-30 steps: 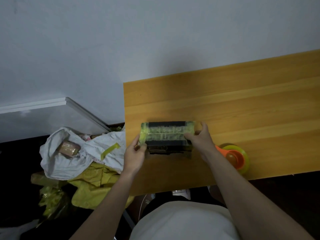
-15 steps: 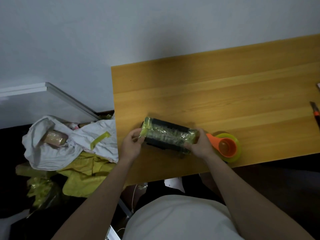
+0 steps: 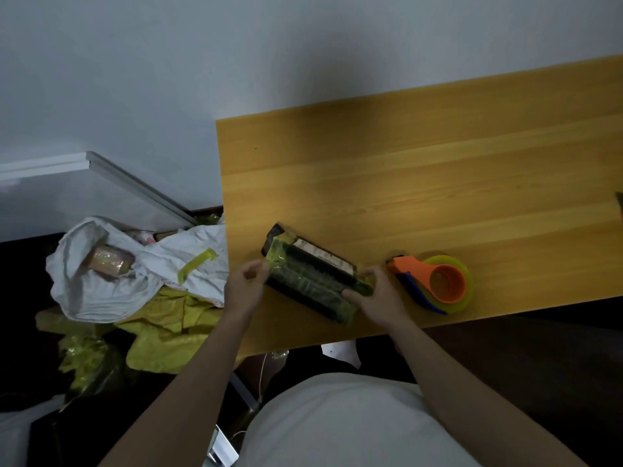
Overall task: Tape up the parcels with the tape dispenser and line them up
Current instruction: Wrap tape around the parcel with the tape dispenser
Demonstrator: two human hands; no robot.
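Dark parcel (image 3: 312, 281) wrapped in yellow-green tape sits tilted near the front-left corner of the wooden table (image 3: 421, 183) — right hand (image 3: 377, 298) grips its near-right end, fingers curled around it. Left hand (image 3: 247, 286) is at the parcel's left end, fingers loosely curled; can't tell whether it pinches the tape there. Orange tape dispenser (image 3: 438, 284) lies on the table just right of the right hand.

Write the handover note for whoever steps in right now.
Left hand: at the parcel's left end, fingers loosely curled, hold unclear.
Right hand: grips the right end of the parcel.
The parcel lies slanted on the table, already wrapped in yellow-green tape.
Tape dispenser: on the table just right of the right hand, untouched.
Left: line this parcel up; another wrapped parcel waits in the white bag beside the table.
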